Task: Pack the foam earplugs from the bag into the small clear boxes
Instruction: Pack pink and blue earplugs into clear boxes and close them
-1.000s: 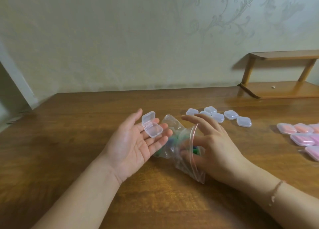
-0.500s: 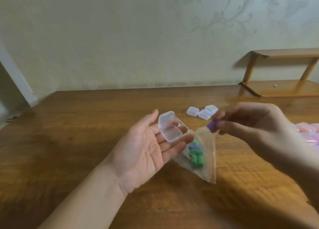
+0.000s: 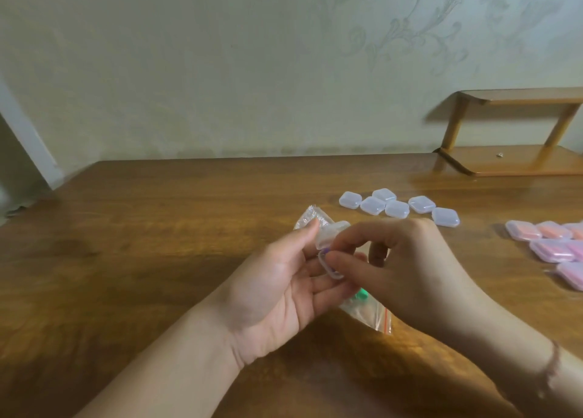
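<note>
A purple earplug (image 3: pixel 326 251) sits at the open small box (image 3: pixel 329 261), pinched by the fingertips of the right hand (image 3: pixel 407 269). The box, lid up, rests on the fingers of the left hand (image 3: pixel 280 288), which lie nearly straight, palm up, with the thumb beside the lid. Under both hands the clear bag (image 3: pixel 367 310) lies on the wooden table (image 3: pixel 157 228); a green earplug (image 3: pixel 361 294) shows inside it. Six closed empty boxes (image 3: pixel 397 208) lie farther back. At the right edge are closed boxes with pink earplugs (image 3: pixel 552 244). A wooden shelf (image 3: pixel 517 152) stands at the wall.
</note>
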